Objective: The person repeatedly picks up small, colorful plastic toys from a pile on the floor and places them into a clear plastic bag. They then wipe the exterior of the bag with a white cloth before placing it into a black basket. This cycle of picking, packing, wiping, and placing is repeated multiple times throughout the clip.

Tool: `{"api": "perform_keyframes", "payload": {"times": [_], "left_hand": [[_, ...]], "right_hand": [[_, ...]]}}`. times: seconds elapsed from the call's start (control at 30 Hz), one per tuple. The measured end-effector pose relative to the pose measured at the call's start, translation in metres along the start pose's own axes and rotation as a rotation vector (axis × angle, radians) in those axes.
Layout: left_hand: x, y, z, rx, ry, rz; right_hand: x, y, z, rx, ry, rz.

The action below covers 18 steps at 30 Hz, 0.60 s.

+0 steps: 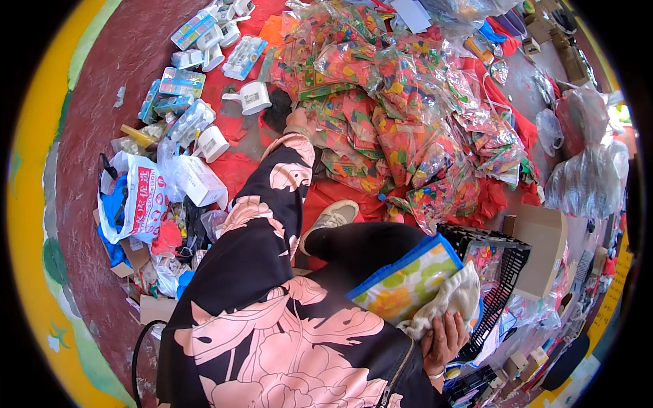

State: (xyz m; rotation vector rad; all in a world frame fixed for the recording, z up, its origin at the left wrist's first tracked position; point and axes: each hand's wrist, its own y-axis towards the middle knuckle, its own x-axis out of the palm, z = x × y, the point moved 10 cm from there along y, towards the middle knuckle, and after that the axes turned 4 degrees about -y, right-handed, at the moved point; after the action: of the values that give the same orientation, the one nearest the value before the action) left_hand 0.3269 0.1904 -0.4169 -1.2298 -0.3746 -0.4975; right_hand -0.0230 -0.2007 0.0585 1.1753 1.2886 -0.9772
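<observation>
1. Below, at the lower right, the right hand [443, 342] is seen with its fingers [435, 353] curled shut on a cream cloth [450, 300], pressed to the lower corner of a flat bag printed in green, yellow and blue [401, 280].
2. That printed bag is held tilted across the lap, just beside a black mesh basket [507, 262], whose rim it overlaps on the left side.
3. The left hand [298, 122] is stretched far forward along a black sleeve with pink flowers [272, 197] — it is laid at the near edge of a heap of clear packets filled with multicoloured pieces [401, 129]. Whether its fingers are open or closed cannot be told; they are turned away from view and partly hidden by the wrist.
4. The heap is spread on a red sheet [238, 166] over the dark reddish floor [129, 54].
5. A white mug [253, 97] is set on its side just left of the reaching hand, and a second white cup [212, 143] lies nearer, well apart from the heap.
6. Blue-and-white boxed packs [180, 81] are scattered further left, near a white plastic bag with red print [139, 197].
7. A grey shoe [330, 221] is seen between the sleeve and the basket, its sole toward the heap.
</observation>
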Motion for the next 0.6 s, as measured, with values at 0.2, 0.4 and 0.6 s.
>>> {"api": "perform_keyframes", "payload": {"times": [0.2, 0.4, 0.6], "left_hand": [[0.031, 0.028, -0.021, 0.069, -0.38, -0.039], [0.009, 0.134, -0.02, 0.058, -0.388, 0.003], [0.034, 0.17, -0.026, 0.15, 0.021, -0.153]], "right_hand": [[0.005, 0.009, 0.008, -0.056, -0.054, 0.0], [-0.003, 0.013, 0.016, -0.057, -0.022, 0.01], [0.002, 0.015, 0.012, 0.002, -0.044, 0.007]]}}
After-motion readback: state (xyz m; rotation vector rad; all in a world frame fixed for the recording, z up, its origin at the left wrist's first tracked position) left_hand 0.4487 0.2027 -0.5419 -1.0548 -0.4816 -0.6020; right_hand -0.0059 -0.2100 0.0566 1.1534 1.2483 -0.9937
